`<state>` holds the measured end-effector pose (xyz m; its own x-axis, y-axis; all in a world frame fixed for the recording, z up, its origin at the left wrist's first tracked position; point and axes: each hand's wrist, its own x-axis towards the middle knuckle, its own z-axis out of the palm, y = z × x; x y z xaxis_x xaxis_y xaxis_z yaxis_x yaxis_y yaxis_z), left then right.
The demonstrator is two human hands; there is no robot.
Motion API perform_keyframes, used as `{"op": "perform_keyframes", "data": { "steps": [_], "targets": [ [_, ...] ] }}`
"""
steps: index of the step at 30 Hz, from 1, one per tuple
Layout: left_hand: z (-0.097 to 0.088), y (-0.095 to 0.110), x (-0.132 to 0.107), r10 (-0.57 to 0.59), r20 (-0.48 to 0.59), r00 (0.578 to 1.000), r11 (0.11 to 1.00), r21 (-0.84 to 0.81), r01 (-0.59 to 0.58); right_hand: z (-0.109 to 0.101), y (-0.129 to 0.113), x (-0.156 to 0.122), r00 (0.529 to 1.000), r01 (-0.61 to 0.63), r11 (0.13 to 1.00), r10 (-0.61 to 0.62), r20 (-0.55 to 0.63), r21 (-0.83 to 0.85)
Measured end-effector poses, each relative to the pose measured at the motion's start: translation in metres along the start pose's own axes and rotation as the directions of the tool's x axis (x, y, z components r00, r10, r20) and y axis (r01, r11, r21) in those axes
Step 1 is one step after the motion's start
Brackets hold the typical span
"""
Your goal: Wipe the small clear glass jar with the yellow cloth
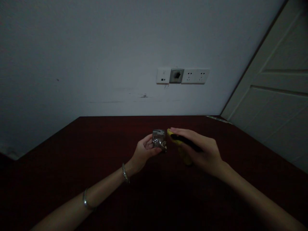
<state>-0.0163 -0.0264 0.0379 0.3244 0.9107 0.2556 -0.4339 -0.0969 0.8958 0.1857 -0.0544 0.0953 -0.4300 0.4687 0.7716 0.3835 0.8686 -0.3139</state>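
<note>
Where both forearms reach in over the dark red counter (96, 144), the left one wears a silver bangle (87, 200) and, closer to the wrist, a bracelet (125, 173). Just beyond, the left hand (144, 152) is closed on a small crumpled foil packet (159, 140), pinched between thumb and fingers above the counter's middle. The right hand (204, 154) grips a yellow-and-black tool (179, 139) whose yellow tip lies just beside the packet, though the dim light hides whether they touch. Farther back, a row of wall sockets (183, 76) sits on the pale wall, and a white panelled door (276, 106) stands at the right.
</note>
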Motion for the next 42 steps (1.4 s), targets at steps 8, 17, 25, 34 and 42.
{"op": "perform_keyframes", "data": {
  "steps": [8,17,25,34,42],
  "targets": [
    [0.008,0.003,-0.008,-0.028,0.060,0.998,0.999,0.036,0.025,0.010,0.009,-0.002,0.976,-0.216,0.967,0.218,-0.002,0.133],
    [0.012,0.004,-0.005,0.001,0.024,1.000,0.999,0.032,-0.002,0.021,0.009,-0.006,0.976,-0.181,0.968,0.154,0.157,0.173],
    [0.013,0.001,-0.006,-0.043,0.096,0.995,0.999,0.015,0.042,0.025,0.016,-0.010,0.995,-0.036,0.991,0.024,0.096,0.125],
    [0.014,0.002,-0.005,-0.130,0.106,0.986,0.991,0.002,0.131,0.027,0.018,-0.011,0.996,-0.071,0.995,0.066,0.062,0.075],
    [0.008,0.002,0.000,-0.104,0.267,0.958,0.993,-0.028,0.115,0.033,0.018,-0.015,0.967,-0.247,0.951,0.253,-0.010,0.188]
  ]
}}
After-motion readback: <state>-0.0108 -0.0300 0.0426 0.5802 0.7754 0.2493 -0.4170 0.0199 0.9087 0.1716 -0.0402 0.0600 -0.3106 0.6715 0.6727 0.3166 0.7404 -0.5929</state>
